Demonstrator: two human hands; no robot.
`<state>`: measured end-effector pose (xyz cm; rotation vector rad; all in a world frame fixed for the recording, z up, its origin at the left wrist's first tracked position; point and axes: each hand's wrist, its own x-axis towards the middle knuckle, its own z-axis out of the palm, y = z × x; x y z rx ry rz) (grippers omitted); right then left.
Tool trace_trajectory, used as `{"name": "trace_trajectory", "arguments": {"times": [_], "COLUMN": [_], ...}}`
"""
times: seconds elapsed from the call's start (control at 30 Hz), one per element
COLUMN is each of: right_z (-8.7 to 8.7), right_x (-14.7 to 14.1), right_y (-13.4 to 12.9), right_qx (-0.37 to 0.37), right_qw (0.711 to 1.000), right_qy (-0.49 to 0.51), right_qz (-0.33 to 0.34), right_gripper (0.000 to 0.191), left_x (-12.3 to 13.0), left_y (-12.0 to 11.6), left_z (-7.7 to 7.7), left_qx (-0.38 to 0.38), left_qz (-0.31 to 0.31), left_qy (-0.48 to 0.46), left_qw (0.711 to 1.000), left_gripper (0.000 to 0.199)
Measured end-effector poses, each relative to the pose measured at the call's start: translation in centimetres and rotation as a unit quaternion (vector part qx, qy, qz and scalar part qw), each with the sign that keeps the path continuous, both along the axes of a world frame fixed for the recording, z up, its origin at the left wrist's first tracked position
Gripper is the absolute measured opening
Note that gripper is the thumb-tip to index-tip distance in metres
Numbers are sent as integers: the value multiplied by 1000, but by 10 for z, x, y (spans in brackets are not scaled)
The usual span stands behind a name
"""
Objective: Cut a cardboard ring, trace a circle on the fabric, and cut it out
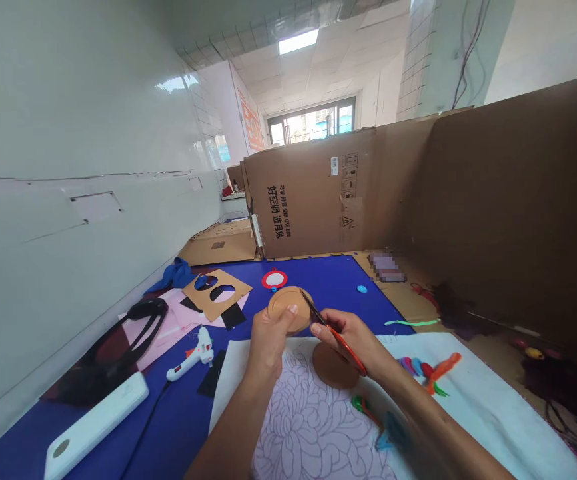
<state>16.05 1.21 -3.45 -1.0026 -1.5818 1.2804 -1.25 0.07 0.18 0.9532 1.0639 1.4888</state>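
Note:
My left hand [270,340] pinches a round tan cardboard disc [287,301], its thumb lying flat on the face. A curved line runs along the disc's upper edge. In my right hand [351,335] is a pair of scissors [342,343] with orange handles, its dark blades at the disc's right edge. Whether the blades are open or closed on the card is hard to tell. Below the scissors a second, darker brown disc [336,368] lies on a white cloth. Beneath my forearms spreads a sheet with a purple flower line drawing [298,420].
On the left of the blue table [313,273] lie a cardboard piece with round holes [238,288], a white glue gun [191,357] with a cord, a white power strip [96,427] and a black bag [113,347]. Coloured yarn [443,370] rests at right. Tall cardboard [313,200] walls the back.

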Motion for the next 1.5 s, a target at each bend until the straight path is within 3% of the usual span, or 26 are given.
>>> {"name": "trace_trajectory", "arguments": {"times": [0.77,1.5], "right_z": [-1,6], "right_x": [-6,-7], "right_y": [-3,-10], "right_qx": [-20,-23], "right_qw": [1000,1000], "right_qy": [-3,-20], "right_qz": [2,1], "right_gripper": [61,67], "left_x": [2,4], "left_y": [3,-1], "left_z": [-3,6], "left_qx": [10,-42], "left_qz": [53,24], "left_qy": [-26,-85], "left_qw": [998,995], "left_gripper": [45,51]}}
